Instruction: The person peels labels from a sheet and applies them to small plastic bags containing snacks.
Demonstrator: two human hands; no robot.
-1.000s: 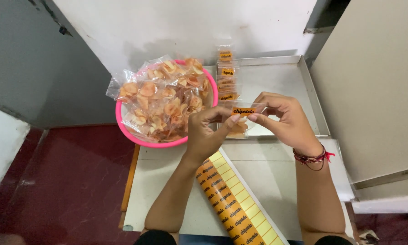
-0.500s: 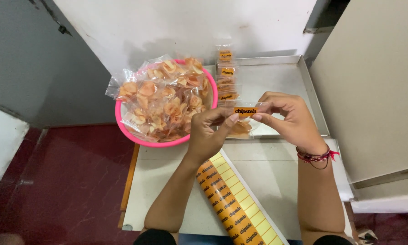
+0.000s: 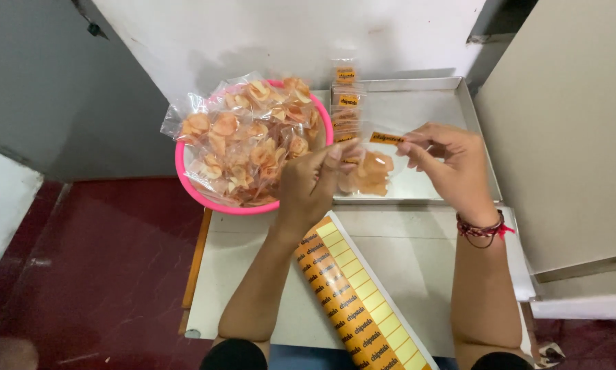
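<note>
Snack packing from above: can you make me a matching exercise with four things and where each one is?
Things:
1. pink basin
2. sticker sheet
3. clear packet
4. metal tray

Places:
A. lying on the table between the forearms
B. held up between the left hand and the right hand
C. at the far right, under a row of labelled packets
D. at the left, heaped with bagged orange snacks

Pairs: 1-D, 2-A, 3-B, 4-C

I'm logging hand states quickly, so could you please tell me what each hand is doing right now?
Left hand: closed on the clear packet.
Right hand: pinching the same packet near its orange label.
</note>
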